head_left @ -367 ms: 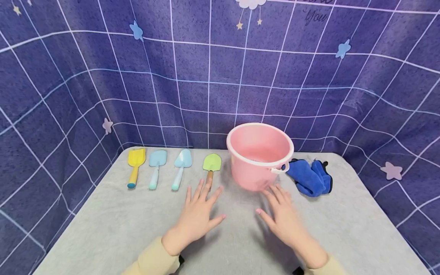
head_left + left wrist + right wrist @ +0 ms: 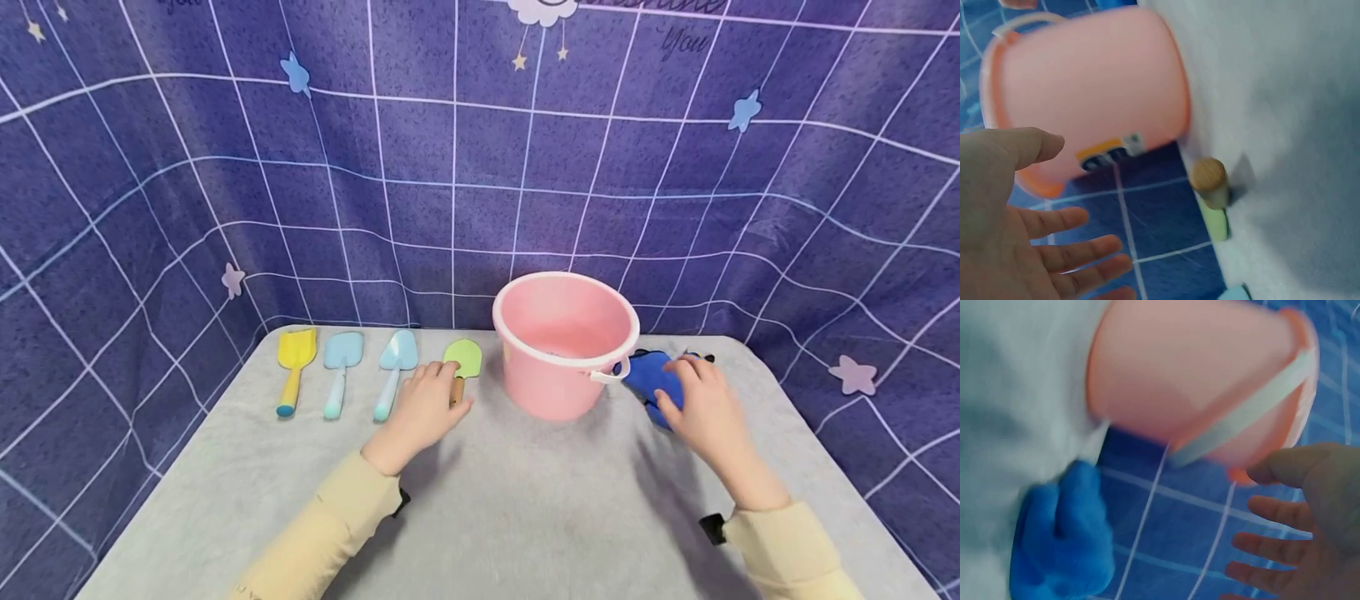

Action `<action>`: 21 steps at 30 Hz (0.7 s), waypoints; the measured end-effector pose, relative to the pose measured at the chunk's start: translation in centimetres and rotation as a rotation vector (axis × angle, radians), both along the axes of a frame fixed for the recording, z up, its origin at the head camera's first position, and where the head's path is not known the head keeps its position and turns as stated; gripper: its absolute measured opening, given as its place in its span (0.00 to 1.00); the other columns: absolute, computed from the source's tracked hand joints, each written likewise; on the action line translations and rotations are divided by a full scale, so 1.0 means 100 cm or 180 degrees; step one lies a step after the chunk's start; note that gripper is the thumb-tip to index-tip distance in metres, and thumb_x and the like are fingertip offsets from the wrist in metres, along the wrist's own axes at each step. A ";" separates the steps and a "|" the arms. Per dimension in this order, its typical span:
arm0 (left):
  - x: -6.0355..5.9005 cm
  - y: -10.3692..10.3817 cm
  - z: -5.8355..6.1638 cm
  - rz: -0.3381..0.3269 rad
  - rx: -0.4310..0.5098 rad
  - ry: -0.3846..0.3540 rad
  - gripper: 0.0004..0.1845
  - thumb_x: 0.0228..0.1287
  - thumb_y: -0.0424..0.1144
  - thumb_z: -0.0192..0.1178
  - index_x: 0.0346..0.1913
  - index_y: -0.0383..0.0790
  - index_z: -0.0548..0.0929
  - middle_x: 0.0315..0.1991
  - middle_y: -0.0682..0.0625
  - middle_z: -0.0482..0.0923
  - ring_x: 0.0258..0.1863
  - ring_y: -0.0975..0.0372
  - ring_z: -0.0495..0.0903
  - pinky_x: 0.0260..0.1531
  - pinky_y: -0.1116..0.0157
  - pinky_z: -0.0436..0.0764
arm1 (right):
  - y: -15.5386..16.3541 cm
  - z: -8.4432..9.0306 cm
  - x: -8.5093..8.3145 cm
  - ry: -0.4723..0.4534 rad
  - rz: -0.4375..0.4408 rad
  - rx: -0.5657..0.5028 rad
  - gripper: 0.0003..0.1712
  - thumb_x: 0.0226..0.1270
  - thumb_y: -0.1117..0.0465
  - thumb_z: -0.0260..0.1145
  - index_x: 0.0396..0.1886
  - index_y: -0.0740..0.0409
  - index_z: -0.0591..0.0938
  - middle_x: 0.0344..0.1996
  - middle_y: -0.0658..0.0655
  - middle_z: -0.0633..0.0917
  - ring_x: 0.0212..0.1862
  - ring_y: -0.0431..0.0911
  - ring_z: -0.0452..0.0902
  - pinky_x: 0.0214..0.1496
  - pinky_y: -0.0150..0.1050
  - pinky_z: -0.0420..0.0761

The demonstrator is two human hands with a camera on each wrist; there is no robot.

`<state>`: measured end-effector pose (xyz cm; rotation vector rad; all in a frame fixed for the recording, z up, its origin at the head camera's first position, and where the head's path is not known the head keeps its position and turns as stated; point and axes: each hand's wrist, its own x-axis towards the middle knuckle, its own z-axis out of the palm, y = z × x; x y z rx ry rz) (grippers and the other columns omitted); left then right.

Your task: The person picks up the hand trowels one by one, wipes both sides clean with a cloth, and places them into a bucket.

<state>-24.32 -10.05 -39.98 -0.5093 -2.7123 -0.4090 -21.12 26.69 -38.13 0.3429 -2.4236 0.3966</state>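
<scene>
Shovel (image 2: 462, 360), toy, lime-green blade with short wooden handle, lies on the grey table (image 2: 525, 517) just left of the pink bucket (image 2: 564, 346). Your left hand (image 2: 422, 412) hovers at the handle's end, fingers spread and relaxed in the wrist view, gripping nothing. Cloth (image 2: 651, 372), deep blue and fluffy, sits crumpled just right of the bucket, beside its white handle. Your right hand (image 2: 705, 408) is over it, fingers extended and apart; contact can't be told. Three more shovels, one yellow (image 2: 294, 362), two pale blue (image 2: 341, 367) (image 2: 395, 364), line up further left.
</scene>
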 end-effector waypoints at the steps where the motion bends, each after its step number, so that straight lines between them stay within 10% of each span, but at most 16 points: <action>1: -0.008 0.000 -0.001 0.0054 -0.0014 -0.0062 0.28 0.57 0.52 0.61 0.54 0.36 0.74 0.44 0.41 0.76 0.44 0.49 0.74 0.41 0.51 0.73 | 0.008 0.001 -0.007 -0.0118 -0.0067 0.0017 0.22 0.49 0.62 0.71 0.44 0.65 0.77 0.48 0.71 0.76 0.50 0.68 0.69 0.46 0.65 0.68; 9: -0.045 0.001 -0.017 0.0216 0.0037 -0.0684 0.28 0.58 0.54 0.60 0.47 0.29 0.75 0.37 0.39 0.78 0.37 0.48 0.77 0.39 0.53 0.76 | 0.039 -0.017 -0.056 -0.1358 -0.0300 -0.0015 0.43 0.55 0.41 0.68 0.65 0.60 0.66 0.65 0.76 0.59 0.63 0.76 0.52 0.51 0.77 0.55; 21: -0.074 0.007 -0.040 0.0603 0.0053 -0.1481 0.27 0.59 0.60 0.56 0.37 0.34 0.79 0.37 0.42 0.78 0.33 0.53 0.78 0.30 0.56 0.77 | 0.057 -0.054 -0.096 -0.2321 -0.0810 -0.0492 0.59 0.53 0.31 0.63 0.73 0.58 0.48 0.67 0.80 0.42 0.63 0.81 0.42 0.48 0.81 0.52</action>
